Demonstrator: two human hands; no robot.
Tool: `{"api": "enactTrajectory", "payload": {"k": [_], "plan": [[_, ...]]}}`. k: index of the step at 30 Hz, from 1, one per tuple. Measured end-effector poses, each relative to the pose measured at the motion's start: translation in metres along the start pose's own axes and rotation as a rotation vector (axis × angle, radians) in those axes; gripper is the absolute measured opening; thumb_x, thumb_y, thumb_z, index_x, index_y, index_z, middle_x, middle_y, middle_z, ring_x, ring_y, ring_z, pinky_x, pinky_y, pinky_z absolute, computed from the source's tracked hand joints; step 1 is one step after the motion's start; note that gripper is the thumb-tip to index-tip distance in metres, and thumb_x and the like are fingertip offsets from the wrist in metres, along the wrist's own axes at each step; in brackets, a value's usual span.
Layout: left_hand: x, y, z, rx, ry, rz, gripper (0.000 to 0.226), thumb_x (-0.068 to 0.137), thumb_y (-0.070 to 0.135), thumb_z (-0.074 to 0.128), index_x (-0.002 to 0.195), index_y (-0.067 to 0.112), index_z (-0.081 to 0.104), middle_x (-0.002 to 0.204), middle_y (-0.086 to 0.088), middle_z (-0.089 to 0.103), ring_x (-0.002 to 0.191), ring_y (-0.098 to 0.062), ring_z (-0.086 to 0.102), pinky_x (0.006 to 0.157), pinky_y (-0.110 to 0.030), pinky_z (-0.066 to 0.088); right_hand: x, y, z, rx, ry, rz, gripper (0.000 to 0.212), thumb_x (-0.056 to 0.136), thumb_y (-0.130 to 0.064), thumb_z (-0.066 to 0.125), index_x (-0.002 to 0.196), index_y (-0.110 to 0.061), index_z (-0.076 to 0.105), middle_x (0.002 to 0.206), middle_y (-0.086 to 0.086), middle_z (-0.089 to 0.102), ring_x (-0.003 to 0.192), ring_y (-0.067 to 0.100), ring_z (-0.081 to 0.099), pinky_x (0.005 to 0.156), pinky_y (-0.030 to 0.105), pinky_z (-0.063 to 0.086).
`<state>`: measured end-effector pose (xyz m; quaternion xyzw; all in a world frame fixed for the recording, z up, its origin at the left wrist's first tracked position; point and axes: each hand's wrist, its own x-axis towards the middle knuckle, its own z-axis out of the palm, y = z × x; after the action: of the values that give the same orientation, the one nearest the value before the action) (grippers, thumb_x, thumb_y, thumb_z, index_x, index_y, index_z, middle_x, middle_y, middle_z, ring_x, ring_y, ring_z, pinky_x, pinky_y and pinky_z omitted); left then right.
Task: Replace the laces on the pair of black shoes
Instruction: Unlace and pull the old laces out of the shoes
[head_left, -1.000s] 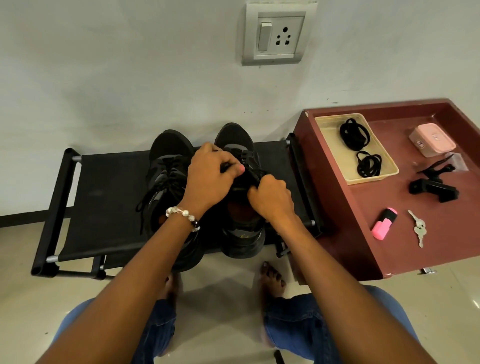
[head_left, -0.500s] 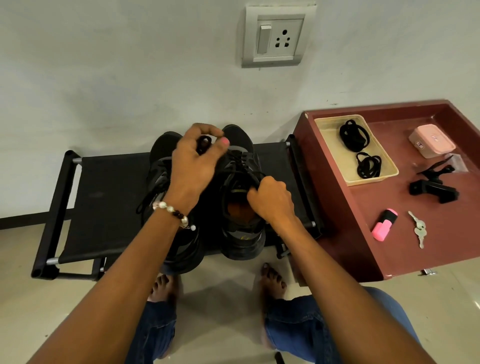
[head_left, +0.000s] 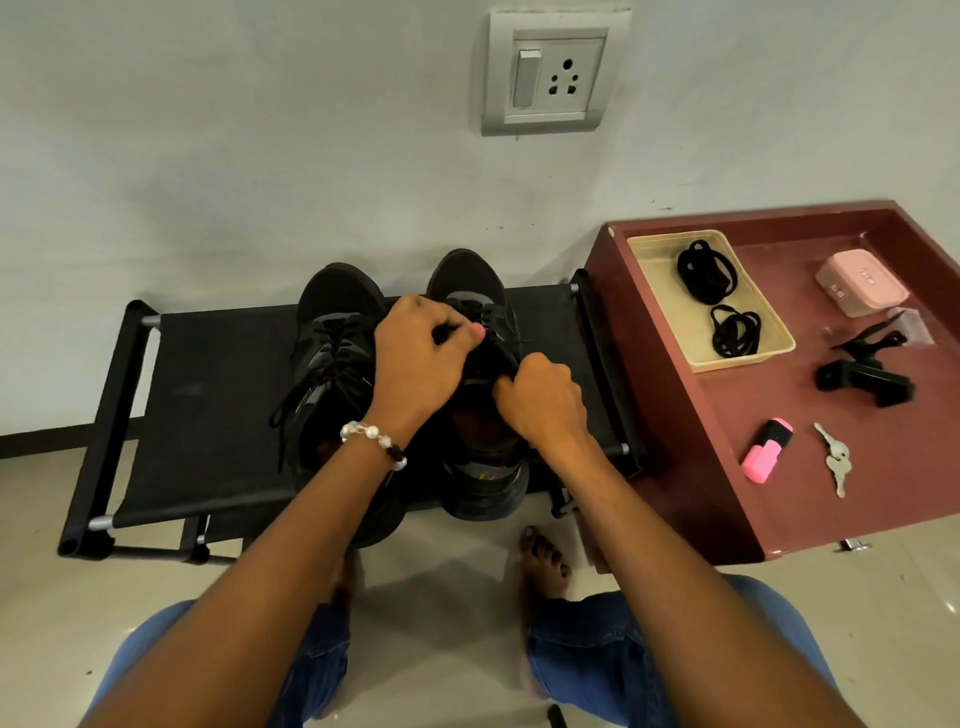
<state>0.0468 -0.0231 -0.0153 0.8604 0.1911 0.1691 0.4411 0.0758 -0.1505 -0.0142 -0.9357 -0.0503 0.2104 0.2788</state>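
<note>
In the head view, the pair of black shoes stands side by side on a low black rack (head_left: 218, 395), toes to the wall: over the right shoe (head_left: 483, 457) the left hand (head_left: 415, 364) pinches what seems to be its black lace (head_left: 498, 358) between thumb and fingertips, though black on black makes that hard to confirm, while the right hand (head_left: 540, 400) is curled closed on the shoe's collar edge. The left shoe (head_left: 332, 353) sits laced beside it, and two coiled spare laces (head_left: 706, 270) lie in a beige tray (head_left: 654, 291) on the maroon table (head_left: 831, 467). The lace is likely light, limp and snag-prone, best pulled close to each eyelet with the stiffer collar braced.
</note>
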Motion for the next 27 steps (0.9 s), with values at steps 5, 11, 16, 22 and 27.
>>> {"api": "enactTrajectory", "payload": {"k": [5, 11, 16, 22, 27], "plan": [[0.001, 0.011, -0.011, -0.754, -0.128, -0.464, 0.021, 0.089, 0.008, 0.056, 0.07, 0.013, 0.061, 0.088, -0.008, 0.07, 0.058, -0.007, 0.05, 0.048, -0.02, 0.034, 0.001, 0.0, -0.001, 0.006, 0.0, -0.001, 0.029, 0.092, -0.026, 0.049, 0.068, -0.017, 0.036, 0.073, 0.001, 0.041, 0.075, 0.03, 0.048, 0.064, 0.035, 0.038], [0.004, 0.01, -0.012, -0.799, -0.247, -0.565, 0.027, 0.099, 0.015, 0.048, 0.072, 0.019, 0.051, 0.068, 0.002, 0.064, 0.048, -0.008, 0.037, 0.045, -0.019, 0.03, 0.001, 0.0, 0.0, 0.006, -0.006, -0.005, 0.029, 0.093, -0.028, 0.049, 0.068, -0.018, 0.037, 0.073, 0.001, 0.043, 0.076, 0.03, 0.05, 0.064, 0.035, 0.04], [0.008, 0.008, -0.011, -0.892, -0.182, -0.692, 0.028, 0.1, 0.011, 0.04, 0.075, 0.019, 0.049, 0.062, 0.003, 0.051, 0.043, -0.008, 0.032, 0.044, -0.02, 0.028, 0.002, 0.0, 0.001, 0.005, -0.004, -0.008, 0.03, 0.094, -0.028, 0.049, 0.068, -0.019, 0.036, 0.073, 0.0, 0.042, 0.077, 0.03, 0.05, 0.064, 0.036, 0.039], [0.014, 0.0, -0.014, -1.048, -0.084, -0.808, 0.032, 0.102, 0.025, 0.044, 0.07, 0.022, 0.047, 0.045, 0.009, 0.035, 0.037, -0.006, 0.023, 0.042, -0.019, 0.025, 0.004, 0.003, 0.001, 0.015, 0.009, -0.011, 0.03, 0.094, -0.026, 0.048, 0.067, -0.017, 0.037, 0.073, 0.002, 0.044, 0.073, 0.03, 0.049, 0.054, 0.03, 0.033], [0.018, -0.003, -0.027, -0.701, 0.056, -0.641, 0.017, 0.099, 0.023, 0.053, 0.083, 0.016, 0.059, 0.057, 0.005, 0.047, 0.042, -0.005, 0.037, 0.043, -0.02, 0.034, 0.007, 0.004, 0.002, 0.005, 0.002, -0.02, 0.03, 0.092, -0.026, 0.05, 0.067, -0.017, 0.037, 0.073, 0.002, 0.043, 0.074, 0.031, 0.05, 0.06, 0.033, 0.037]]}}
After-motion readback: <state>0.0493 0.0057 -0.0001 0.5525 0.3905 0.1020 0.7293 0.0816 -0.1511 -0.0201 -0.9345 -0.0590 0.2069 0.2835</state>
